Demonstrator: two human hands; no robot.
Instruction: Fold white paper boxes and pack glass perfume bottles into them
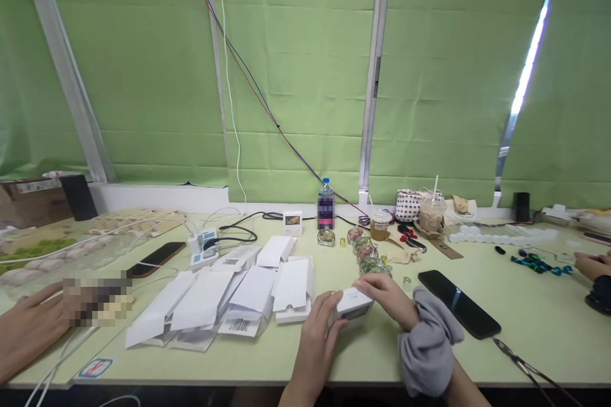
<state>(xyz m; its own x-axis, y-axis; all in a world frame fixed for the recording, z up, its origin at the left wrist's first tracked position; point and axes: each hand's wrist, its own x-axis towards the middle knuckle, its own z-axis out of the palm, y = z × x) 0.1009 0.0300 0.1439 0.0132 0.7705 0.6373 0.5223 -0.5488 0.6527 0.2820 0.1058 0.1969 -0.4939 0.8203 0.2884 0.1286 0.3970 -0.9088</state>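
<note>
Both my hands hold a small white box (352,303) just above the pale green table (372,362), near its front edge. My left hand (321,321) wraps the box's left end, fingers curled around it. My right hand (389,297), with a grey scrunchie (427,346) on the wrist, grips the box's top right. Just left of the box lies a pile of flattened white cartons (229,296). Behind it runs a row of small glass jars (367,253).
A black phone (458,311) lies right of my hands; another phone (160,257) is at the left. A water bottle (326,205), iced drink cup (431,213), power strip (203,248) and cables stand at the back. Other people's hands rest at the far left (28,327) and far right (592,264).
</note>
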